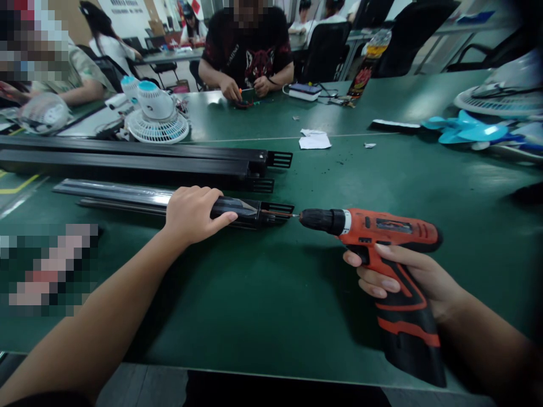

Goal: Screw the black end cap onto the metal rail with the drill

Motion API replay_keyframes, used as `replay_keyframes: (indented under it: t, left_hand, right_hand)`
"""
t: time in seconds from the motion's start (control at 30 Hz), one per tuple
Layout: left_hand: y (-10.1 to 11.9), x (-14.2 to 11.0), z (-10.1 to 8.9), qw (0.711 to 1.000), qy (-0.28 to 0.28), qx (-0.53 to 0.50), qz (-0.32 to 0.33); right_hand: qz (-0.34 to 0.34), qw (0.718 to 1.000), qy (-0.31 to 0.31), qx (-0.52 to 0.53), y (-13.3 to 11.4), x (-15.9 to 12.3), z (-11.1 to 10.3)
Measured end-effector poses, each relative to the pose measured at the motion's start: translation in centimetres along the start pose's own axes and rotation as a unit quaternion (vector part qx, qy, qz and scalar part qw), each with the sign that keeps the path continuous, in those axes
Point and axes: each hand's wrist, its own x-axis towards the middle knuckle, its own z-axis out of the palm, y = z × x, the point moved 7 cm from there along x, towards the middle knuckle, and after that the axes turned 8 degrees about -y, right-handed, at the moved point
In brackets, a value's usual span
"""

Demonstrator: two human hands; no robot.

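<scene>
Cordless drill held level at the slotted end of a dark bar on a green table.

Right hand [403, 277] closed round the handle of the red-and-black drill [382, 226], index finger at the trigger; drill bit [296, 215] directed leftward at the bar's end, contact not discernible. Left hand [195, 215] wrapped over the dark bar [237, 210], thumb along its near side, bar lying on the green table [263, 316]. Longer black bars [127, 161] lie just beyond it. Torn white paper [314, 139] farther back; white fan part [158, 118] on the far left; across the table, a person in a black shirt [247, 51] handles small parts.
</scene>
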Motion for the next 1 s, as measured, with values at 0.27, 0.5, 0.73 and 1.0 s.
replay_keyframes:
  t: [0.27, 0.5, 0.73, 1.0]
  left_hand:
    - [-0.02, 0.01, -0.02, 1.000, -0.003, -0.004, -0.001]
    - [-0.09, -0.02, 0.11, 1.000, -0.002, 0.009, -0.001]
    - [0.05, 0.01, 0.08, 1.000, 0.000, 0.018, 0.005]
    - [0.03, 0.00, 0.12, 1.000, 0.001, 0.020, 0.006]
  right_hand:
    - [0.003, 1.000, 0.000, 0.021, 0.12, -0.05, -0.01]
    - [-0.010, 1.000, 0.008, 0.019, -0.02, 0.05, 0.08]
    - [-0.005, 1.000, 0.000, 0.010, 0.20, -0.02, -0.08]
    - [-0.013, 1.000, 0.003, 0.018, 0.16, -0.03, -0.09]
